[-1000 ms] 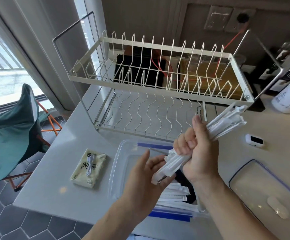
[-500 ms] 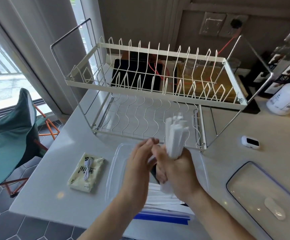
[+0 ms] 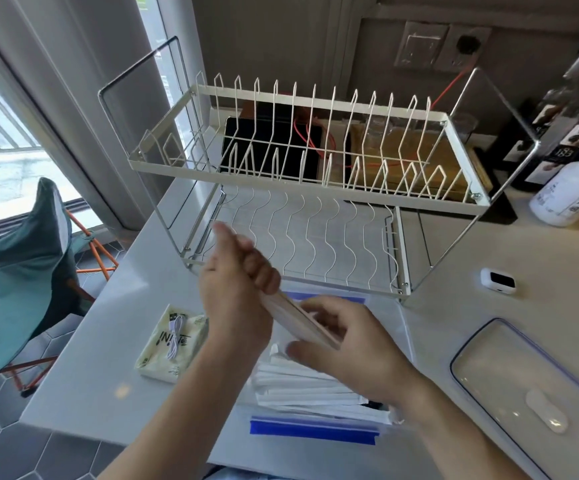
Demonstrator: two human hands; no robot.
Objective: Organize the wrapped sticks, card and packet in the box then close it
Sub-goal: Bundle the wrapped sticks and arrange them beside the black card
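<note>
My left hand (image 3: 236,292) grips the upper end of a bundle of wrapped sticks (image 3: 298,322) that slants down to the right above the clear box (image 3: 407,344). At the bundle's lower end, my right hand (image 3: 354,348) holds it between thumb and fingers. More white wrapped sticks (image 3: 305,393) lie flat inside the box, and a dark corner (image 3: 373,406) shows under them, possibly the card. The pale yellow packet (image 3: 174,341) lies on the counter left of the box. To the right rests the box's clear lid (image 3: 523,386).
A white two-tier wire dish rack (image 3: 315,174) stands right behind the box. On the counter to the right are a small white device (image 3: 497,280) and a white bottle (image 3: 568,195). The counter's left edge drops to a tiled floor with a green folding chair (image 3: 14,271).
The bundle stood upright in my right hand; it now slants down over the box. My left hand has taken hold of its upper end, and my right hand has slid to the lower end.
</note>
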